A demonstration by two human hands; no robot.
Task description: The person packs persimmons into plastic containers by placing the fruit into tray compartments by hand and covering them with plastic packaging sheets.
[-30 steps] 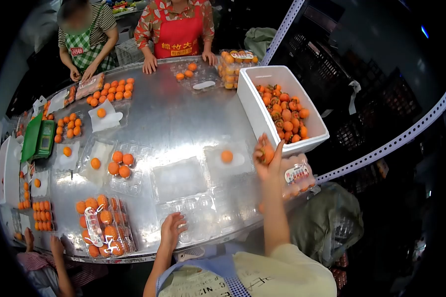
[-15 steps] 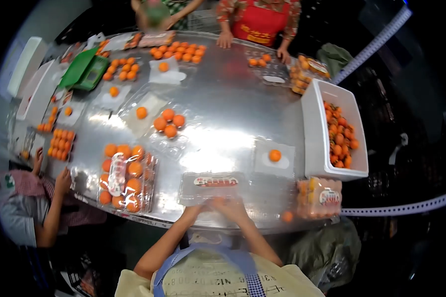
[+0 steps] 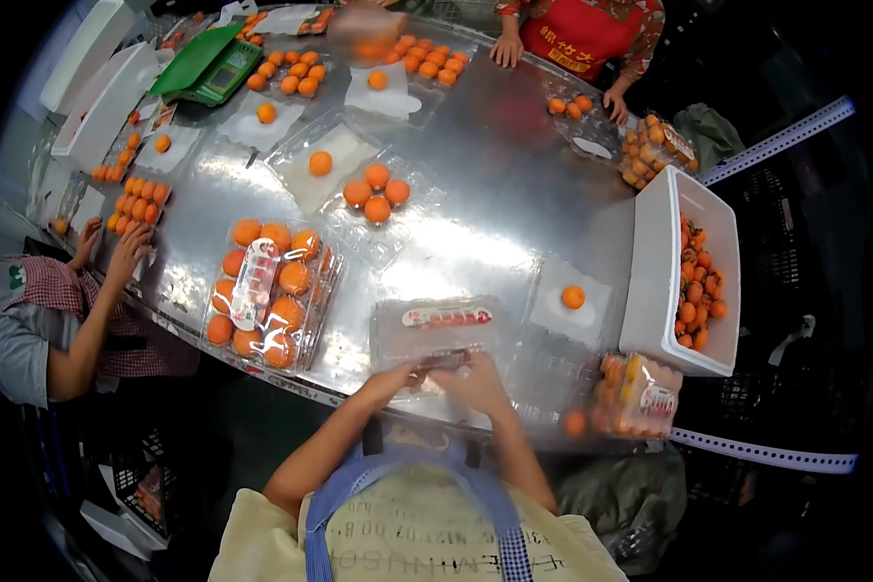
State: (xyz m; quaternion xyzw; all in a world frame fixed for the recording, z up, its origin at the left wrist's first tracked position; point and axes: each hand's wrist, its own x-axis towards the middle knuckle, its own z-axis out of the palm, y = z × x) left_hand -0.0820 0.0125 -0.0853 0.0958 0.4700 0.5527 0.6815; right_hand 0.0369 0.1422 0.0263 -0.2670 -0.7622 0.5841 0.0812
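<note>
A clear plastic clamshell box [image 3: 436,335] with a red and white label [image 3: 448,317] lies in front of me near the table edge. My left hand [image 3: 398,378] is at its near edge, left of the middle, with fingers curled onto the rim. Close beside it, my right hand [image 3: 473,381] grips the same edge, somewhat blurred. The fingertips of both hands are partly hidden. Inside the box, no orange fruit shows through the lid. To the left sits a large clear pack [image 3: 270,296] filled with orange fruits.
A white foam box [image 3: 650,272] of small orange fruits stands right. Below it sits a wrapped fruit pack [image 3: 640,396]. One fruit [image 3: 572,297] lies on a white sheet. Several fruits [image 3: 376,194] rest in an open tray. A green scale [image 3: 209,70] and co-workers' hands [image 3: 131,254] are farther off.
The whole view has shifted and turned slightly. Both my hands stay at the clamshell's near edge, fingers repositioned. The left co-worker's hand has moved up toward a fruit tray.
</note>
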